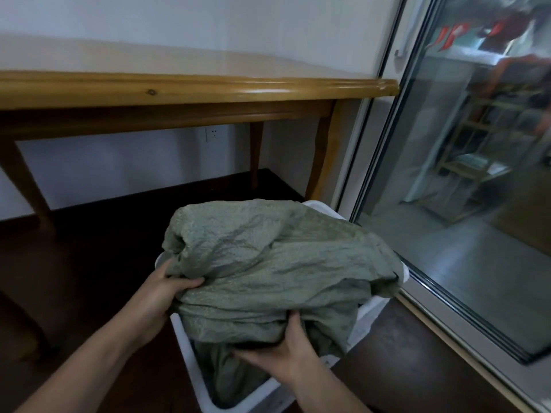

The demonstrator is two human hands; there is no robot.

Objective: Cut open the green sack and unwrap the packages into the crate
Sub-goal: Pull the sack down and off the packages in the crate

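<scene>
A bulky, crumpled green sack (268, 263) rests on and over a white plastic crate (190, 359) on the dark floor, covering most of its opening. My left hand (162, 290) grips a fold at the sack's left end. Under the sack's near edge, my right hand (283, 357) holds a bunch of the fabric, thumb on top. Part of the sack hangs down inside the crate. No packages show; the sack's contents are hidden.
A wooden table (190, 90) stands behind the crate, its right legs (319, 156) close to the crate's far side. A sliding glass door (447, 204) with a metal floor track (465, 332) runs along the right. Dark wooden floor (89, 278) lies to the left.
</scene>
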